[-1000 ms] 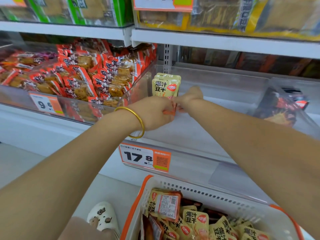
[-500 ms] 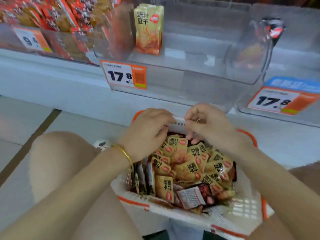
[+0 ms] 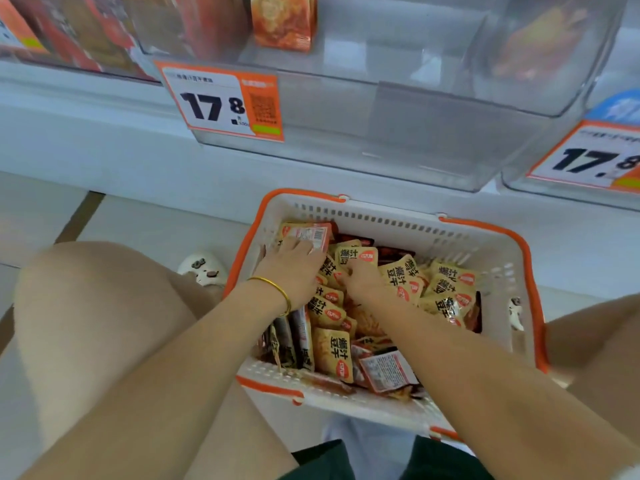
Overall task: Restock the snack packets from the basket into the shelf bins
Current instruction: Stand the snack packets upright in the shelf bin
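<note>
Many snack packets (image 3: 403, 278) in basket (image 3: 485, 237): under left hand (image 3: 294, 270), within right hand (image 3: 363, 280) grip.

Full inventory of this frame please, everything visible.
basket: 1, white with orange rim, on the floor below the shelf
yellow packets: many, yellow, piled in basket
dark packets: few, dark red, among the yellow ones
clear bin: 1, transparent, on the shelf above basket
orange packet: 1, orange, upright in clear bin
price tags: 2, white-orange, on bin fronts
red packets: several, red, left bin, blurred
shoes: 2, white, beside basket
bracelet: 1, gold, left wrist
left hand: on packets, grip unclear
right hand: among yellow packets, grip unclear
</note>
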The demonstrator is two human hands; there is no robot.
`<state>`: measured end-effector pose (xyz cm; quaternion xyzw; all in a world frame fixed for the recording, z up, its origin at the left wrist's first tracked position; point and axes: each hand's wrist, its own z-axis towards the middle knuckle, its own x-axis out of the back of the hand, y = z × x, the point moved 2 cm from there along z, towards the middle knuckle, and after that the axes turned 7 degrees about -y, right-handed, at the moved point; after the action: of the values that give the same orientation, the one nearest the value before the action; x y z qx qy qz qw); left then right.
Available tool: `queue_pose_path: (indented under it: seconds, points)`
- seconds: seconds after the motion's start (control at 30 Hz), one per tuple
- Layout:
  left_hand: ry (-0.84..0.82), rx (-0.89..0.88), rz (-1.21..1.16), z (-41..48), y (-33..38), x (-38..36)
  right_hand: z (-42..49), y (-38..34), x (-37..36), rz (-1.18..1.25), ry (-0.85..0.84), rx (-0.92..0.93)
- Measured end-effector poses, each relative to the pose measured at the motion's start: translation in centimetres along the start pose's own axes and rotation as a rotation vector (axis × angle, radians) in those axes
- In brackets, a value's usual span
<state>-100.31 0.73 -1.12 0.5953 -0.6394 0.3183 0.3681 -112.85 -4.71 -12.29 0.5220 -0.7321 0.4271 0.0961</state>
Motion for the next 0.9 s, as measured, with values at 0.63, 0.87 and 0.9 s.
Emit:
queue_pose_path:
  seconds: [0.63,0.87,0.9]
  points:
    - [0.5,-0.162,-0.865,-7.5,3.1,8.1,-17.5,-6.6,15.3,0.425,0.016,0.623]
    - [0.737,-0.281,-1.077,-12.1,1.3,15.8,-21.1,-13.2,17.6,0.483,0.0,0.766]
    - [0.766,-0.273,-1.08,-11.9,0.9,17.0,-20.8,-14.4,18.3,0.497,0.04,0.766]
